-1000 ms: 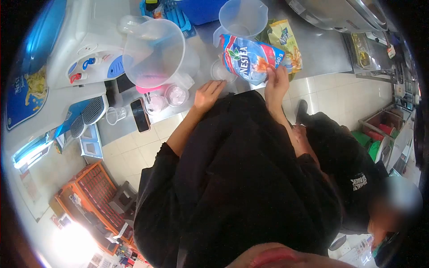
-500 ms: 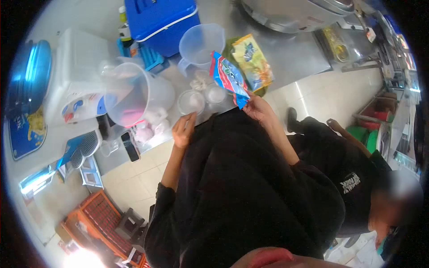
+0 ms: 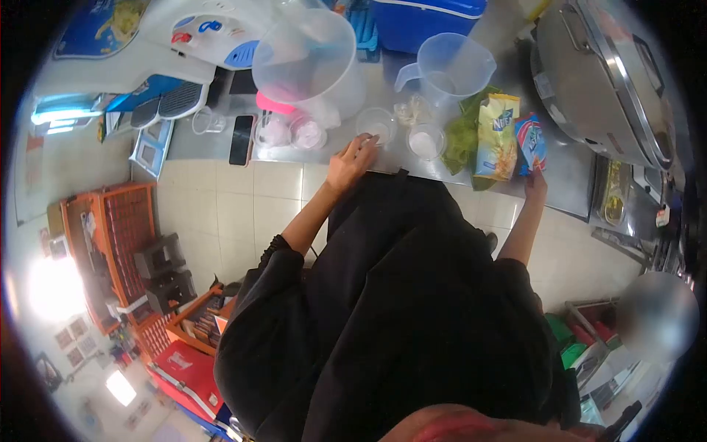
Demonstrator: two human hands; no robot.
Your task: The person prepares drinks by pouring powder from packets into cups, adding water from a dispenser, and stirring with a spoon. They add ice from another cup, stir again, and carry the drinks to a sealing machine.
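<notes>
My left hand [image 3: 352,163] is at the near rim of a clear plastic cup [image 3: 378,118], its bent fingers closed on the edge. Beside that cup stands a second small tub [image 3: 425,141] with white contents. My right hand [image 3: 537,184] grips the lower end of a blue and red foil packet [image 3: 531,140] at the right of the counter. Left of this packet lies a yellow packet [image 3: 498,136] on a green bag [image 3: 462,138]. Behind the tubs are a knotted clear plastic bag [image 3: 414,110] and a clear measuring jug [image 3: 455,66].
A large translucent container [image 3: 309,62] stands at the left, near tubs with pinkish contents [image 3: 308,135] and a phone [image 3: 241,140]. A blue cooler box [image 3: 431,26] is at the back. A big steel appliance [image 3: 600,81] borders the right side. Another person's blurred head [image 3: 658,317] is at far right.
The blue and red packet moved right with my right hand, from above the yellow packet's left side to its right. My left hand has moved onto the clear cup. The view has turned.
</notes>
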